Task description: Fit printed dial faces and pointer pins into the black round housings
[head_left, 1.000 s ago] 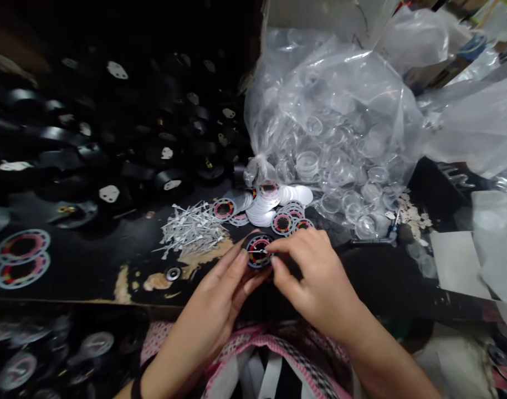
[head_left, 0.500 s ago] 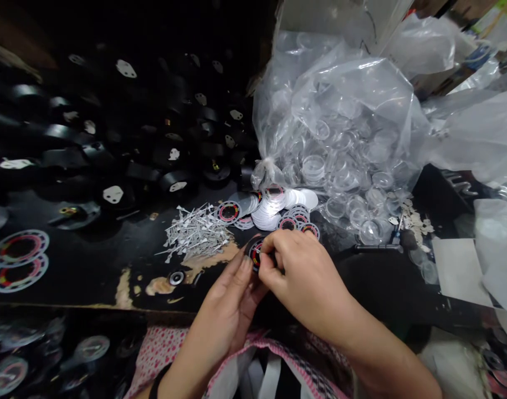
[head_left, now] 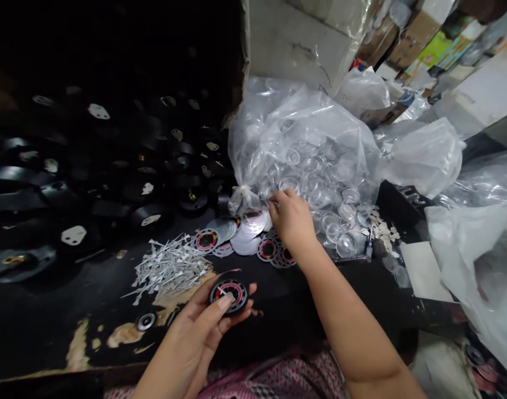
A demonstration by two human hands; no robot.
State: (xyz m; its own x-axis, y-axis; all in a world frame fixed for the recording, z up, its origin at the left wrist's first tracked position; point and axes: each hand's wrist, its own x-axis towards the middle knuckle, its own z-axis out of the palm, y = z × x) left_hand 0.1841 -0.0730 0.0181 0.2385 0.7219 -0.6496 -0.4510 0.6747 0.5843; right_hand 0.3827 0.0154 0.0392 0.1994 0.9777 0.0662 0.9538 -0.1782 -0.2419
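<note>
My left hand (head_left: 199, 327) holds a round black gauge (head_left: 228, 296), dial face up. The dial has red and white markings and a pale needle, and my thumb presses on its face. My right hand (head_left: 292, 219) reaches forward to the clear plastic covers (head_left: 319, 191) at the front of a plastic bag (head_left: 270, 122). Its fingers are bent together, and whatever lies between them is hidden. Just left of that hand lies a spread of printed dial discs (head_left: 206, 240). A heap of pale grey needles (head_left: 170, 266) lies beyond my left hand.
Many black housings (head_left: 149, 219) with white tags fill the left side of the black table (head_left: 286, 305). A small round part (head_left: 146, 321) lies near the front. To the right are a screwdriver (head_left: 369, 249), small pale pieces (head_left: 384, 230) and a white card (head_left: 428, 271).
My right hand has left the gauge and moved forward to the clear covers. My left hand keeps the gauge, now tilted open to view. The camera view has shifted.
</note>
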